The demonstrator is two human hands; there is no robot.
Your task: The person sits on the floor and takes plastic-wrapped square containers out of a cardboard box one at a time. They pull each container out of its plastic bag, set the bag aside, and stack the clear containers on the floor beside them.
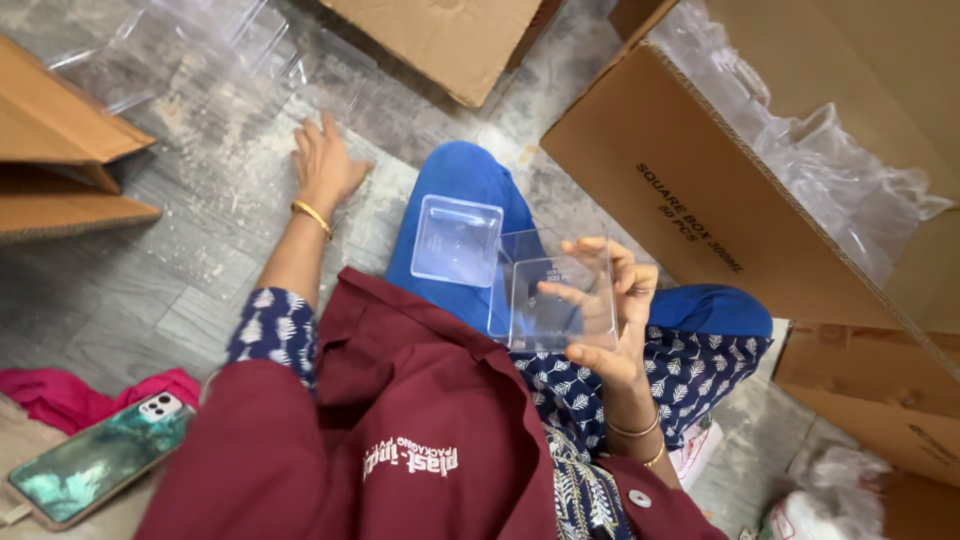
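Clear plastic box (560,300), square and empty, stands up in front of my lap, gripped in my right hand.

Going left to right:

- Phone (95,462), marbled green case, lying at the lower left beside a pink cloth (60,395).
- Cardboard flaps (60,130), brown, at the left edge; contents out of view.
- Clear plastic sheeting (180,45), loose on the grey floor (190,260) at the upper left.
- My left hand (322,165), fingers spread wide and flat, palm pressed on the floor; it holds nothing. Gold bangle at the wrist.
- Cardboard carton (450,35), top centre, only its outer side showing.
- Clear plastic lid (456,240), square, shallow, resting on my blue-clad knee just left of the box.
- My right hand (615,310), closed around the box's right side, fingertips curled over its rim and seen through the clear wall.
- Large open cardboard carton (690,210), right, lying tilted; inside, a crumpled clear plastic liner (830,150), with clear pieces I cannot make out within it.
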